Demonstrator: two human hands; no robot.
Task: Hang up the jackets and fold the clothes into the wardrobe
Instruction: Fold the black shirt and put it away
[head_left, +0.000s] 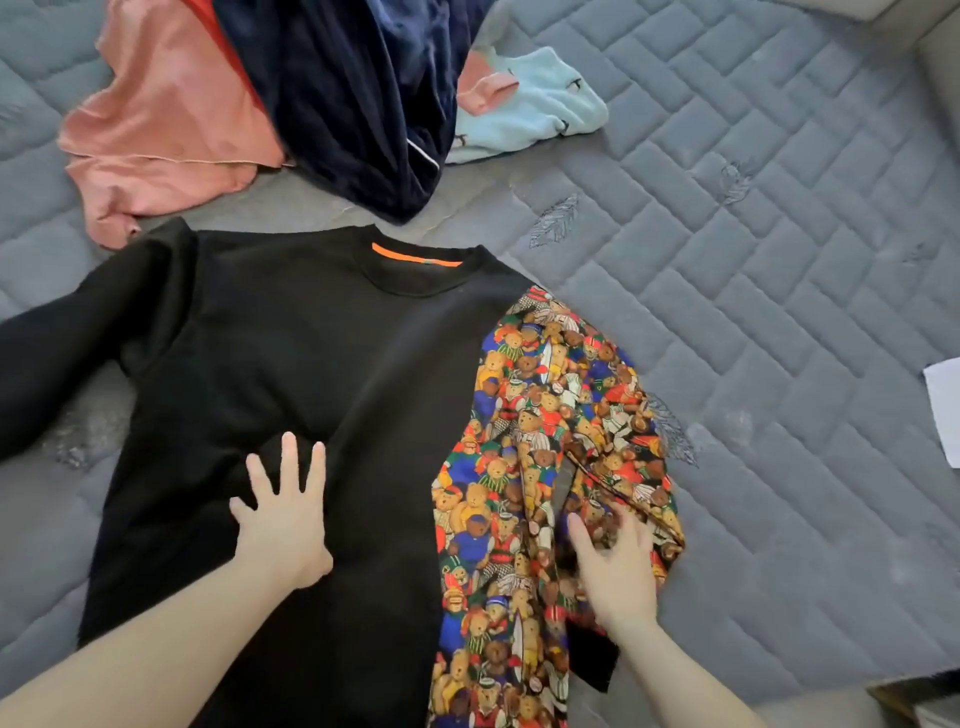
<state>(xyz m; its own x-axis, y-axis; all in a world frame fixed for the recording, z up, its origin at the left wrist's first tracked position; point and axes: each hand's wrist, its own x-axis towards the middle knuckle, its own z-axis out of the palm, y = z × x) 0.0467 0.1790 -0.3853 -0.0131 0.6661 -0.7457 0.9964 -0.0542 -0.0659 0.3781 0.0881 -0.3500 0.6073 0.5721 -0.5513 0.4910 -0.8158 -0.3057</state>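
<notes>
A black sweatshirt (291, 364) with an orange neck tag lies flat, front up, on a grey quilted mattress (753, 234). Its right side and sleeve are a colourful teddy-bear print (519, 467), and that sleeve is folded in over the body. My left hand (283, 519) presses flat on the black chest with fingers spread. My right hand (613, 566) lies with straight fingers on the bear-print sleeve near its cuff; it is a little blurred.
Beyond the collar lies a heap of clothes: a pink garment (161, 119), a dark navy velvet one (353, 98) and a pale blue fleece piece (535, 98). A white sheet of paper (943, 410) sits at the right edge.
</notes>
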